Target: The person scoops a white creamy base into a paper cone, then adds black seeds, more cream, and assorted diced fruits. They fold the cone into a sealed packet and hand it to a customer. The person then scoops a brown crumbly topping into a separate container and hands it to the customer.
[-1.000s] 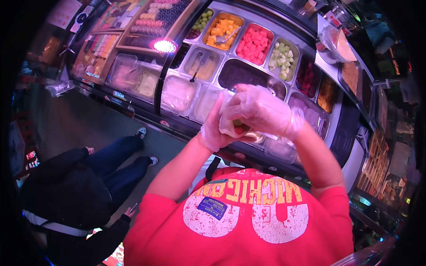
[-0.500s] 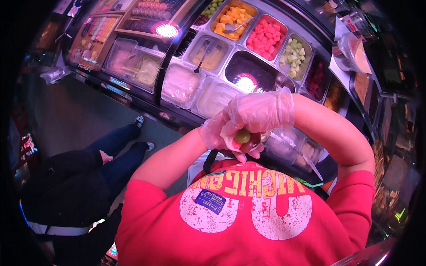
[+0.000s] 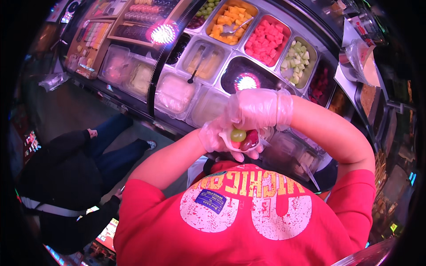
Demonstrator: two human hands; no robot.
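Though against right grip (image 3: pixel 257 106), closure unclear, fruit wrap (image 3: pixel 242 138) inside cupped left grip (image 3: pixel 213 136).

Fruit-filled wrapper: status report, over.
Left hand cradles wrapper; right hand over its far edge. Green grape, dark-red fruit showing inside. No obstruction seen.

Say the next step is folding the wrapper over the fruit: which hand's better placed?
Right hand, likely: it curls over the far side of the pale wrapper, while the left hand cups it from below, fingertips showing past the near edge, seemingly busy supporting the fruit.
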